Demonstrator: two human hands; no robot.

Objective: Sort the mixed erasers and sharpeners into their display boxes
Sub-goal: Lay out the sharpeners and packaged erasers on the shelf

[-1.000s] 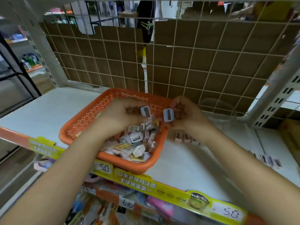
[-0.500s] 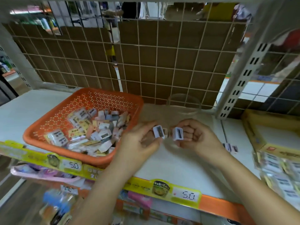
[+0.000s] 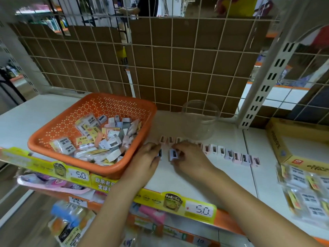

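An orange basket [image 3: 53, 136] on the white shelf holds several mixed erasers and sharpeners [image 3: 99, 138]. To its right, a row of small sharpeners [image 3: 229, 155] stands on the shelf, running from the basket's corner toward the right. My left hand [image 3: 147, 161] is low on the shelf beside the basket and pinches a small sharpeners piece [image 3: 160, 153] at its fingertips. My right hand [image 3: 190, 157] pinches a white sharpener [image 3: 173, 155] just in front of the row. Both pieces sit at or just above the shelf surface.
A clear round plastic tub [image 3: 200, 120] stands behind the row. A yellow cardboard display box [image 3: 288, 152] sits at the right, with packaged erasers [image 3: 306, 193] in front of it. A wire grid with cardboard backs the shelf. Yellow price strips line the front edge.
Both hands came out of the basket, each carrying a sharpener, moved right and went down to the shelf by the row. The view swung right.
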